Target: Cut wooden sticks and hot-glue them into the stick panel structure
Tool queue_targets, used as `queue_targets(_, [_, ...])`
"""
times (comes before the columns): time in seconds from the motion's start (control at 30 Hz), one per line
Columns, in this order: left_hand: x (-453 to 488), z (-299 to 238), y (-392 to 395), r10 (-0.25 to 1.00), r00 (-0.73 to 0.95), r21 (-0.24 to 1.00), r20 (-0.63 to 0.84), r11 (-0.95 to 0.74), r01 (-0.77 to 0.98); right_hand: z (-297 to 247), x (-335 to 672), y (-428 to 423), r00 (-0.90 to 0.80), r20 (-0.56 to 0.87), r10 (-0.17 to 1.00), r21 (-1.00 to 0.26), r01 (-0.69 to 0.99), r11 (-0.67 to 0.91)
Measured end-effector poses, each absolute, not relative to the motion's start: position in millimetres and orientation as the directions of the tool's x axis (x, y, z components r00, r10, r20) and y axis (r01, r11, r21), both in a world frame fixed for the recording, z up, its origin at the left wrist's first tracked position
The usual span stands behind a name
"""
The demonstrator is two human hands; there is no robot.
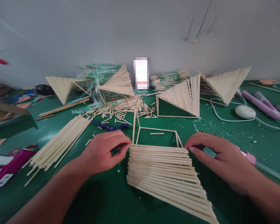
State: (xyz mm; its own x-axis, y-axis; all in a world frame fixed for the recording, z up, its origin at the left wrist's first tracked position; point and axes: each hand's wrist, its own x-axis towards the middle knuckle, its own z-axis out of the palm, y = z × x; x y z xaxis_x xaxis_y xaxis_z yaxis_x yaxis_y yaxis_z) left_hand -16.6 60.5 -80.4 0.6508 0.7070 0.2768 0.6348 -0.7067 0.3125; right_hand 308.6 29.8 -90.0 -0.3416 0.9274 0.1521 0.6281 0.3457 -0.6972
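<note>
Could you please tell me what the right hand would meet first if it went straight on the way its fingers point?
The right hand points leftward, and its fingers seem to touch the upper right corner of the stick panel, so that panel comes first; depth is hard to judge.

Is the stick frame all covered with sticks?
No, partly. The stick frame is bare at its far end; laid sticks cover the near part.

Light is soft and even, a bit dim, falling from above. Under the left hand (102,152) a faint shadow sits on the green table (259,146), with a pale sheen left of it. Past the right hand (221,158) the edges bend and stretch. A pixelated patch (141,73) blurs beyond both hands.
</note>
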Motion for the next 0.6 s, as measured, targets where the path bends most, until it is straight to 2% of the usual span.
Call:
queue_targets(0.27, [-15, -77, 58, 0.714, 0.642, 0.315, 0.279, -0.699, 0.641, -89, 309, 30, -0.337, 0.153, 0.929, -0.686, 0.640, 0.346])
queue_targets(0.4, [-13, -77, 57, 0.687, 0.640, 0.292, 0.344, -0.726, 0.622, -93, 309, 29, -0.300, 0.171, 0.939, -0.675, 0.659, 0.333])
queue_targets(0.5, [-11, -77, 54, 0.664, 0.609, 0.269, 0.435, -0.741, 0.616, -94, 306, 25, -0.146, 0.227, 0.963, -0.674, 0.690, 0.263])
queue_targets(0.6, [-10, -77, 50, 0.657, 0.536, 0.275, 0.530, -0.731, 0.624, -84, 304, 19, 0.080, 0.392, 0.917, -0.635, 0.745, 0.206])
